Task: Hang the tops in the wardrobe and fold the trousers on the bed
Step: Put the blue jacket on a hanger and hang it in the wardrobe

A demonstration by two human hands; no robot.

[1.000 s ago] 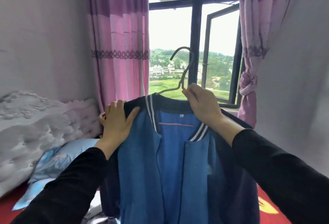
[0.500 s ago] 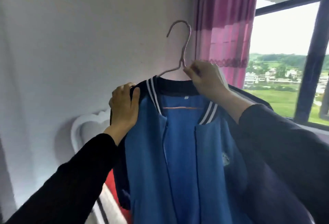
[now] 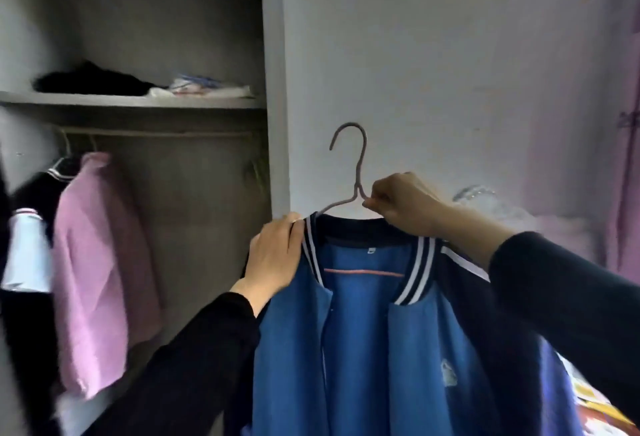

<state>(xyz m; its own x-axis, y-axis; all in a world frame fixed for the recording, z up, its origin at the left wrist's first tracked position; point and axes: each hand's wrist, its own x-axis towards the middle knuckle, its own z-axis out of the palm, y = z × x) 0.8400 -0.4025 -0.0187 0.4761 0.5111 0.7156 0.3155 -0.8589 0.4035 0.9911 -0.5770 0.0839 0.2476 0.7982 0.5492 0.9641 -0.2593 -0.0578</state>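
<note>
Hanging on a thin wire hanger, the blue jacket is held up just right of the open wardrobe. It is soft cloth, blue in front, with dark sleeves and a dark collar with white stripes. Its long side runs straight down and its open front faces the person. The hanger is bent grey wire; its hook points up and curls left, toward the wardrobe. The right hand pinches the wire just under the hook, fingers closed tight on it. The left hand grips the jacket's shoulder by the collar, on the side nearer the wardrobe, fingers curled on the cloth.

Inside the wardrobe a thin rail runs across under a flat shelf. A soft pink top hangs from the rail at the wardrobe's left side, with a black and white top further left. On the shelf lie a black heap of cloth and a white folded thing. The wardrobe's tall grey side panel stands between the jacket and the rail.
</note>
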